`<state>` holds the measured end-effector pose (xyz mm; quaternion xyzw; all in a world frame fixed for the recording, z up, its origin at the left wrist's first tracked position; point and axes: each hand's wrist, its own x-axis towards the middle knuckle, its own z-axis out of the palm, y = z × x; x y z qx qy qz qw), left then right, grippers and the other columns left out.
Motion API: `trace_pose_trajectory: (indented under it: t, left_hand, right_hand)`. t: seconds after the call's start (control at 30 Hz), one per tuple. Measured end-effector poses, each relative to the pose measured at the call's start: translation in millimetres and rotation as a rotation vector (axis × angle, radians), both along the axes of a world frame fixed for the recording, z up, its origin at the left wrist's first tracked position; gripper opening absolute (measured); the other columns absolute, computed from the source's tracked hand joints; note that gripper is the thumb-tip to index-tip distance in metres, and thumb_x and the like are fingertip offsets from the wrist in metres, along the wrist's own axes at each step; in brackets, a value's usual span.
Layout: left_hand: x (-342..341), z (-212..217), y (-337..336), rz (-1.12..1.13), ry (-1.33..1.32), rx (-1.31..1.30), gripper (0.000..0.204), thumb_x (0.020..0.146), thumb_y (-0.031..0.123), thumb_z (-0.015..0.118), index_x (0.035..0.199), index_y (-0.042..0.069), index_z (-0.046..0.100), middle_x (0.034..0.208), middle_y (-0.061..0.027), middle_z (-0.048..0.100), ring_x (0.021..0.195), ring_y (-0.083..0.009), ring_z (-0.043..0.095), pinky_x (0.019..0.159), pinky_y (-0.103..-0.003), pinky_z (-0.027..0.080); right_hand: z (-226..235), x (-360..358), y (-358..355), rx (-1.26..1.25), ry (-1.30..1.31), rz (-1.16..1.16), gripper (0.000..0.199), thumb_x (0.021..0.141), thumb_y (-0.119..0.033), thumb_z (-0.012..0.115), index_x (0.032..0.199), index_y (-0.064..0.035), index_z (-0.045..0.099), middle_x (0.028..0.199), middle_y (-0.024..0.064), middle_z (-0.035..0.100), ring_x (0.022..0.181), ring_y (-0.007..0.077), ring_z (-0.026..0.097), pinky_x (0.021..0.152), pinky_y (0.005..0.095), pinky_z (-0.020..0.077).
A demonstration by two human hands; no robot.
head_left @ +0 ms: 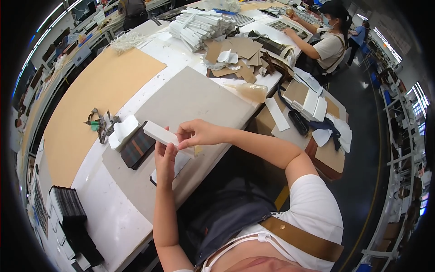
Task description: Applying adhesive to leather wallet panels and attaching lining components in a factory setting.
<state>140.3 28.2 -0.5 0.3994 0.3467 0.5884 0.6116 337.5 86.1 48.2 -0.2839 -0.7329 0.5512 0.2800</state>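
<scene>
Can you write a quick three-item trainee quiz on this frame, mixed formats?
1. True or false: both hands, left hand and right hand, touch the white box.
2. What lies left of the box on the grey board? A) dark striped pouch B) red mug C) laptop
3. Fill in: a stack of white boxes sits at the table's ___ end.

Key: 1 true; 2 A; 3 far
</scene>
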Motion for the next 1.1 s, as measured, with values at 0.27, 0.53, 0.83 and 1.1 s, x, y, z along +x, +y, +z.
trace_pose_trajectory:
  t: [0.27,0.53,0.83,1.1]
  left_hand:
    - [-15,-10,1,0.109,-0.073,0.008,0.066,0.097,0.027,0.067,0.149,0.001,0.037,0.133,-0.0167,0.060,0.126,-0.0260,0.057,0.108,-0.041,0.044]
    - [-28,4,13,0.288,-0.221,0.019,0.054,0.101,0.027,0.061,0.145,0.004,0.040,0.124,-0.0152,0.061,0.122,-0.0207,0.058,0.107,-0.037,0.047]
    - [-30,6,12,0.336,-0.156,0.004,0.057,0.099,0.027,0.066,0.144,0.003,0.041,0.125,-0.0130,0.062,0.117,-0.0201,0.061,0.106,-0.036,0.048]
    - [-26,6,12,0.288,-0.135,-0.009,0.061,0.097,0.029,0.069,0.143,0.002,0.040,0.123,-0.0135,0.063,0.117,-0.0217,0.062,0.104,-0.038,0.049]
  right_hand:
    - [1,3,37,0.264,-0.096,-0.207,0.025,0.091,-0.025,0.072,0.092,0.0006,0.070,0.084,0.0091,0.071,0.079,0.0155,0.064,0.076,0.0306,0.0516]
    - [-43,-16,125,0.198,-0.289,-0.464,0.027,0.090,-0.030,0.072,0.094,-0.0036,0.073,0.089,0.0073,0.070,0.083,0.0182,0.062,0.077,0.0340,0.0481]
    - [-80,-51,149,0.526,-0.688,-0.550,0.027,0.085,-0.038,0.073,0.087,-0.0111,0.076,0.105,0.0097,0.067,0.110,0.0321,0.055,0.096,0.0488,0.0373]
    - [-78,-49,146,0.664,-0.737,-0.547,0.026,0.085,-0.039,0.074,0.081,-0.0126,0.073,0.102,0.0083,0.063,0.106,0.0296,0.053,0.092,0.0465,0.0362]
